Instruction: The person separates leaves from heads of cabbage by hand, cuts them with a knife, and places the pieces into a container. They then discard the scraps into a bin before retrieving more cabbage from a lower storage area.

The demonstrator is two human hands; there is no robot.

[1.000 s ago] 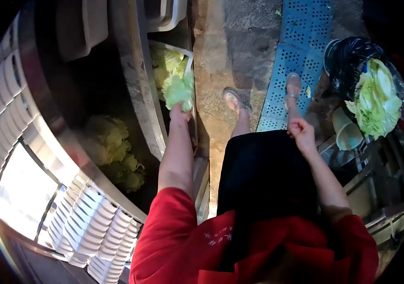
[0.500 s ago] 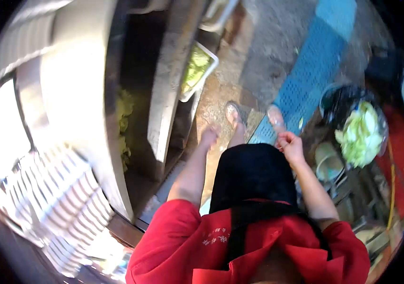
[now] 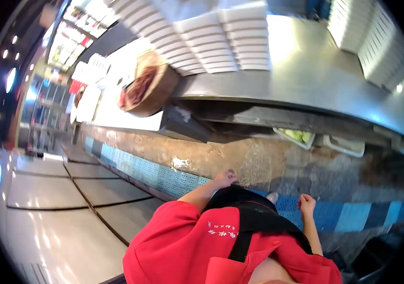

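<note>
My left hand [image 3: 225, 178] hangs in front of the black apron [image 3: 240, 198], its fingers curled in, with nothing visible in them. On the other side of the body my right hand [image 3: 306, 204] is held low over the blue floor mat [image 3: 353, 217], fingers also curled and nothing showing in the grip. Both hands are apart from the counter and touch no object that I can see. One shoe [image 3: 272, 197] shows between them.
Ahead runs a steel counter [image 3: 301, 80] bearing stacked white trays [image 3: 202, 40]. Under it sit a bin of green leaves [image 3: 296, 136] and a white bin [image 3: 346, 145]. A round wooden block [image 3: 161, 87] carries red meat [image 3: 140, 87]. Shiny steel panels [image 3: 55, 189] line the left.
My body and view have turned, so the steel counter now lies ahead. The bowl of leaves at the right has left view. Both hands have swung with the body.
</note>
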